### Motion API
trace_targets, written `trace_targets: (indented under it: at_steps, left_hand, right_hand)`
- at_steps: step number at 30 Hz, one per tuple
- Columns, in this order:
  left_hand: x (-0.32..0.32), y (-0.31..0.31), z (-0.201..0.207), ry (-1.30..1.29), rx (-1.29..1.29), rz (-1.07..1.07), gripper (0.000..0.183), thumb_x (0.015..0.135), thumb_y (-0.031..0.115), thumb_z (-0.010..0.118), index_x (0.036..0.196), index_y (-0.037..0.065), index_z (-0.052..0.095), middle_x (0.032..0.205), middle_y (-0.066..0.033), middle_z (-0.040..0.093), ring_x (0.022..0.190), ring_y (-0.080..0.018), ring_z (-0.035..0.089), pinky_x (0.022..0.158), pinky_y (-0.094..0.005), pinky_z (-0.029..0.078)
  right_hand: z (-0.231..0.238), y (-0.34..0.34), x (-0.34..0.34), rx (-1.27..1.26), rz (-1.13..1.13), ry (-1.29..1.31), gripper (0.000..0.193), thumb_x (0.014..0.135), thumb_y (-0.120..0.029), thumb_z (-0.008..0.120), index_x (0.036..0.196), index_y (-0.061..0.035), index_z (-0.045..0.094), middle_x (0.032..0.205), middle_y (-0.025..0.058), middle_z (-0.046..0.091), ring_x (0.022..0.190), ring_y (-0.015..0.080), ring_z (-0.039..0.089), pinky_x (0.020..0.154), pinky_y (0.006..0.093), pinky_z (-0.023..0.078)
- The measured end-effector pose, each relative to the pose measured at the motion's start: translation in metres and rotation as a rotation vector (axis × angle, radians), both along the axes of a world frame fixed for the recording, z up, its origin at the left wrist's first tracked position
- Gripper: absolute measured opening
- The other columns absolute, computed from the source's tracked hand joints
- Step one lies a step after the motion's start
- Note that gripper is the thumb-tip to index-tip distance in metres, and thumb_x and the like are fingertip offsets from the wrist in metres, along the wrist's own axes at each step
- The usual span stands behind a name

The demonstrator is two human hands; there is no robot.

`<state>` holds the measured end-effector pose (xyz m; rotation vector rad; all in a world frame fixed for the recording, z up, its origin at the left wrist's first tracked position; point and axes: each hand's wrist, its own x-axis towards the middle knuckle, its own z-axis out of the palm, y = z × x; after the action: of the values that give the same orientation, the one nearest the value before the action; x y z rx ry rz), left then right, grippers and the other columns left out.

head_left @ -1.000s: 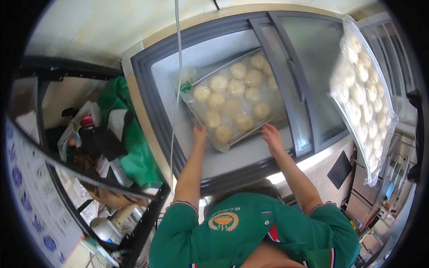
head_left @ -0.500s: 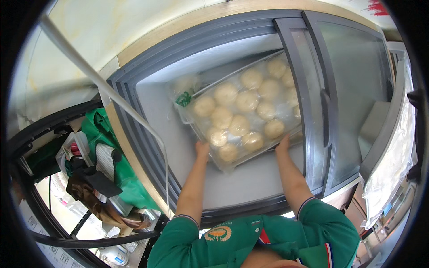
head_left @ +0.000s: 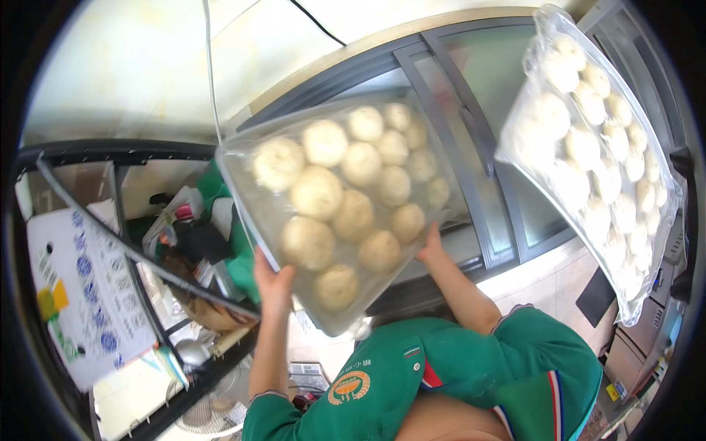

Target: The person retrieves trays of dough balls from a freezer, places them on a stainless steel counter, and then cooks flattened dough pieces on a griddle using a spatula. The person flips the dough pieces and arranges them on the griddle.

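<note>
Both my hands carry a shallow tray (head_left: 266, 213) covered with clear plastic film, holding several pale round buns or dough balls (head_left: 316, 192). It hangs tilted above the partly uncovered chest freezer (head_left: 353, 66). My left hand (head_left: 274, 283) grips the near left edge, its thumb on the rim. At the near right edge is my right hand (head_left: 430, 244), fingers partly hidden by the tray. To the right, a second film-covered tray (head_left: 515, 147) with similar pale balls (head_left: 585, 147) stands apart from my hands. The tray I hold blocks most of the freezer's inside.
Dark-framed sliding glass lids (head_left: 493, 169) cover the freezer's right part. A black-framed rack (head_left: 125, 151) on the left holds a green bag (head_left: 239, 257), a printed white box (head_left: 88, 294) and other goods. A fan (head_left: 213, 408) stands below it.
My hands have lifted the tray out of the freezer, up and toward me. My view has turned right, so the second tray now shows more fully.
</note>
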<state>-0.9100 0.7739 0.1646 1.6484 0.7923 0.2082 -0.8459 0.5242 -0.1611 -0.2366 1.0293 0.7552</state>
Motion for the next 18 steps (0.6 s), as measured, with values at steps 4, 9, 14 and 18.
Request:
trace_targets:
  at_steps: [4,9,14,18]
  left_hand:
    - [-0.086,-0.016,0.126,0.013,0.308,0.135,0.075,0.065,0.0,0.057,0.138,-0.004,0.041,0.123,-0.0136,0.056,0.11,-0.023,0.055,0.095,-0.033,0.045]
    - [-0.181,0.003,0.237,-0.134,0.659,0.346,0.077,0.062,0.004,0.065,0.137,-0.003,0.046,0.117,-0.0115,0.061,0.103,-0.0224,0.058,0.09,-0.0292,0.045]
    - [-0.169,-0.016,0.23,-0.288,0.742,0.288,0.072,0.063,0.008,0.064,0.133,-0.002,0.048,0.116,-0.0116,0.06,0.102,-0.0232,0.058,0.09,-0.0304,0.046]
    - [-0.118,-0.043,0.203,-0.373,0.658,0.101,0.068,0.064,0.012,0.063,0.13,-0.001,0.049,0.114,-0.0117,0.06,0.102,-0.0238,0.058,0.09,-0.0314,0.046]
  right_hand:
    - [0.098,0.044,-0.035,0.29,0.119,-0.059,0.075,0.096,-0.064,0.034,0.148,-0.0095,0.034,0.153,0.0117,0.033,0.14,0.033,0.033,0.114,0.0539,0.027]
    - [0.217,0.039,-0.05,0.409,0.26,-0.378,0.051,0.096,-0.042,0.044,0.132,-0.0069,0.053,0.131,0.0117,0.058,0.121,0.0266,0.054,0.104,0.0452,0.042]
    - [0.332,-0.001,-0.043,0.404,0.025,-0.898,0.028,0.083,-0.02,0.062,0.109,-0.0072,0.063,0.102,0.0049,0.068,0.087,0.0158,0.066,0.076,0.034,0.052]
    - [0.409,-0.067,-0.061,0.158,-0.215,-1.036,0.026,0.079,-0.013,0.062,0.103,-0.0047,0.061,0.09,-0.0009,0.064,0.072,0.0048,0.058,0.058,0.0214,0.046]
